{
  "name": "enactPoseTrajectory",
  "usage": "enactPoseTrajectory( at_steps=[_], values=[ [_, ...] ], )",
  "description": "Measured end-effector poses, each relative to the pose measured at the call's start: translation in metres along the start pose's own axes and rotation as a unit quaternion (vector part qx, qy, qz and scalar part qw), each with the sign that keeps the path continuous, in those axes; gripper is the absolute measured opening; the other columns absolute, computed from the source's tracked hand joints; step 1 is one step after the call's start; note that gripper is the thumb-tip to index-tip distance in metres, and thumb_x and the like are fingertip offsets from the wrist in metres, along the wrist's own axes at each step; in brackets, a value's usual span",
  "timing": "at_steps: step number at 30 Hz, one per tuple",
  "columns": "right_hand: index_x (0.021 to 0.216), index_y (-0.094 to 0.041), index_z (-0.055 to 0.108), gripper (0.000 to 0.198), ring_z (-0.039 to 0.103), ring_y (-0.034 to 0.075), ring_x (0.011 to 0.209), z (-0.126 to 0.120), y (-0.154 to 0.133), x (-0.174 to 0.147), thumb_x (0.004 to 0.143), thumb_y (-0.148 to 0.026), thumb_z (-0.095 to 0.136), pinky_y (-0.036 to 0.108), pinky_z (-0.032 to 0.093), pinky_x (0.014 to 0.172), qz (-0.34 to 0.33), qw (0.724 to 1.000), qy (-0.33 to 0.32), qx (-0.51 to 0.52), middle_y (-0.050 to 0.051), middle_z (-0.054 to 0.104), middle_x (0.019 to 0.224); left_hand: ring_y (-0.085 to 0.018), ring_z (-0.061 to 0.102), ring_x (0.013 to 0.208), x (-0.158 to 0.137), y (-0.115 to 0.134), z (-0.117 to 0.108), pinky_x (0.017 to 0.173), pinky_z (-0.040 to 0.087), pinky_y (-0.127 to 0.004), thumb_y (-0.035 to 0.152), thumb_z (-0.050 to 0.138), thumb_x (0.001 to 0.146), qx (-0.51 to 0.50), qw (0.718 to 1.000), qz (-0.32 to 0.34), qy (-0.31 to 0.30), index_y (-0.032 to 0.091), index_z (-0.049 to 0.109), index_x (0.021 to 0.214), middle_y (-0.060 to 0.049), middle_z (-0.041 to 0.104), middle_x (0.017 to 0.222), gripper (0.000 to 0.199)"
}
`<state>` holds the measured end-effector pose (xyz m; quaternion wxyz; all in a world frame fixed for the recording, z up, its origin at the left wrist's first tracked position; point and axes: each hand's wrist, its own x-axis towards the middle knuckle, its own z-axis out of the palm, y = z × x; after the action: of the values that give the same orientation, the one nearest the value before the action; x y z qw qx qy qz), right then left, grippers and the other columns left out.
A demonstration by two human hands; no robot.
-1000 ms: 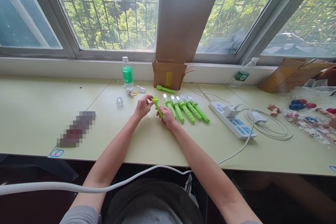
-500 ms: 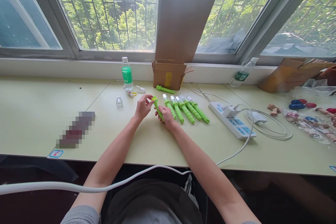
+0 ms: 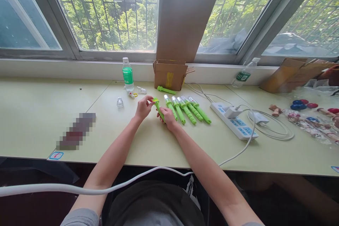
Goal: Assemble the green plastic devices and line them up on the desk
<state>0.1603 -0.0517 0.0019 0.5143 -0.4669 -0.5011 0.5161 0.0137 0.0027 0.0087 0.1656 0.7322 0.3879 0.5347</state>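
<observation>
A green plastic stick handle [image 3: 157,104] with a ribbed, wider top is held tilted between my hands. My right hand [image 3: 167,116] is wrapped around its lower part. My left hand [image 3: 143,107] pinches at the ribbed top with thumb and fingers. Several green sticks with clear caps [image 3: 189,111] lie side by side just right of my hands. Another green stick [image 3: 166,90], with no clear cap visible, lies behind them by the box. Left of my hands, a small clear plastic cap [image 3: 120,102] stands on the table.
A water bottle [image 3: 128,75] stands at the back, near small white and yellow pieces [image 3: 132,94]. A cardboard box [image 3: 170,76] leans toward the window. On the right are a power strip [image 3: 234,121] with cables, another bottle [image 3: 244,74] and bagged wooden toys [image 3: 312,122].
Almost nothing differs. My left fingers have shifted very slightly at the top of the green handle, while my right hand keeps its hold.
</observation>
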Motion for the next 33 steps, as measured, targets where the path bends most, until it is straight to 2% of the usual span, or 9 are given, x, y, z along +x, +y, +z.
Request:
enactPoseTrajectory(
  at_steps=[12, 24, 33],
  values=[
    [0.091, -0.015, 0.061, 0.036, 0.041, 0.008, 0.036, 0.0005, 0.0009, 0.0008, 0.082, -0.048, 0.049, 0.022, 0.025, 0.033, 0.000, 1.000, -0.015, 0.010, 0.003, 0.061, 0.064, -0.007, 0.054, 0.053, -0.0029, 0.0017, 0.0052, 0.051, 0.047, -0.022, 0.029, 0.059, 0.082, 0.001, 0.999, 0.015, 0.034, 0.020, 0.057, 0.095, -0.002, 0.063, 0.088, 0.015],
    [0.084, -0.015, 0.060, 0.034, 0.041, 0.008, 0.036, 0.0003, 0.0020, 0.0012, 0.082, -0.048, 0.050, 0.022, 0.025, 0.033, 0.005, 1.000, -0.012, -0.005, 0.002, 0.060, 0.060, -0.006, 0.052, 0.051, 0.0004, 0.0016, 0.0034, 0.052, 0.047, -0.022, 0.023, 0.061, 0.079, -0.018, 1.000, -0.012, 0.003, 0.020, 0.057, 0.094, -0.001, 0.064, 0.084, 0.015],
    [0.082, -0.014, 0.060, 0.034, 0.040, 0.007, 0.035, -0.0005, 0.0038, 0.0027, 0.080, -0.047, 0.052, 0.022, 0.024, 0.033, 0.002, 1.000, -0.009, 0.003, 0.002, 0.060, 0.059, -0.008, 0.053, 0.052, 0.0011, 0.0008, 0.0005, 0.055, 0.046, -0.024, 0.022, 0.059, 0.080, 0.005, 1.000, -0.001, -0.020, 0.019, 0.058, 0.093, -0.001, 0.065, 0.082, 0.013]
  ],
)
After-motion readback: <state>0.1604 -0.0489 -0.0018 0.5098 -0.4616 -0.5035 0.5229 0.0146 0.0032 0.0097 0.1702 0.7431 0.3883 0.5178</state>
